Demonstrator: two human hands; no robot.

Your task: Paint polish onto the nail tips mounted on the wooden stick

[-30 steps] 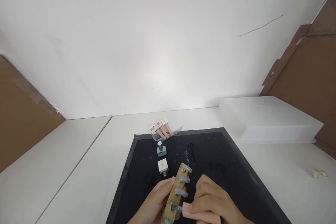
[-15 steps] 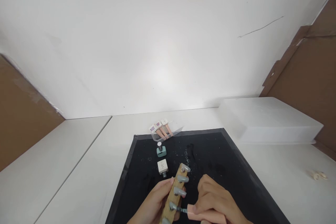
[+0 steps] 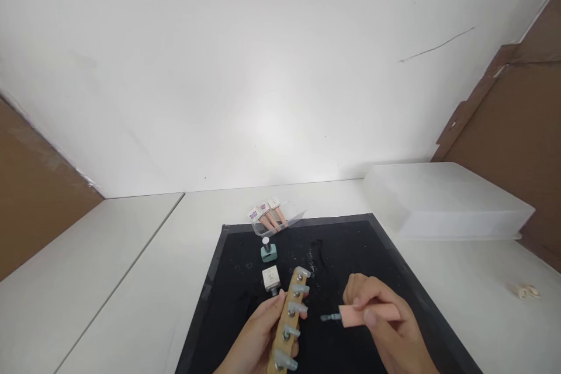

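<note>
My left hand (image 3: 258, 333) is wrapped round a wooden strip (image 3: 281, 336), which carries a row of several grey-coated nail tips (image 3: 298, 307) on round metal mounts. In my right hand (image 3: 390, 318) is a pink-handled brush (image 3: 368, 314), its grey-coated bristle end pointing left, apart from the tips. Just beyond my left fingers lies a white square bottle (image 3: 270, 277) with its neck toward me. Behind it is a small mint-green holder (image 3: 269, 252) with a grey and white piece standing on it.
A black mat (image 3: 350, 245) lies under the hands. At its back edge a clear tray (image 3: 289, 223) holds pink-handled bottles (image 3: 268, 219). A white block (image 3: 460, 201) stands at the right, with small beige rings (image 3: 521, 290) nearer. Brown cardboard panels flank both sides.
The brush has left the nail tip and moved right and slightly up with my right hand. My left hand has turned the wooden strip a little more upright.
</note>
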